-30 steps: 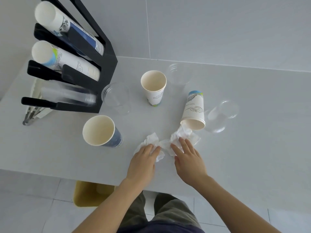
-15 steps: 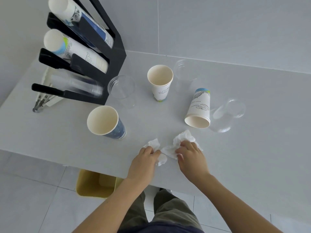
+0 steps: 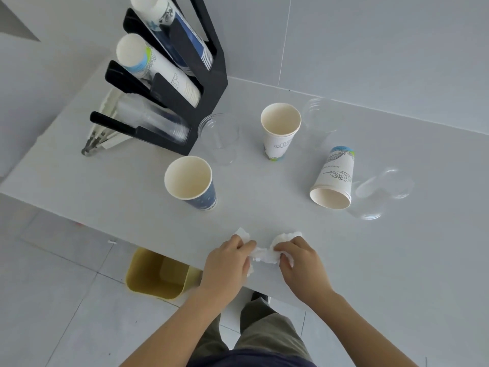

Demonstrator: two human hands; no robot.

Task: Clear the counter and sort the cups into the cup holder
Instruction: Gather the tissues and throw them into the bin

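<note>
My left hand (image 3: 227, 260) and right hand (image 3: 299, 260) both clutch crumpled tissue (image 3: 264, 254) at the counter's (image 3: 105, 197) near edge. Loose cups stand and lie mid-counter; the cup holder (image 3: 203, 83) sits far left.

Left hand (image 3: 227, 263), right hand (image 3: 301, 263) side by side, fingers curled closed.

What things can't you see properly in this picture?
- Head view: the crumpled tissue is partly covered by the left hand and right hand.
- The yellow bin is partly hidden under the counter edge.
- The top stack in the cup holder is cut off by the picture's top edge.
- The metal tongs are mostly hidden behind the holder.
- The print on the tipped cup is too small to read.
</note>
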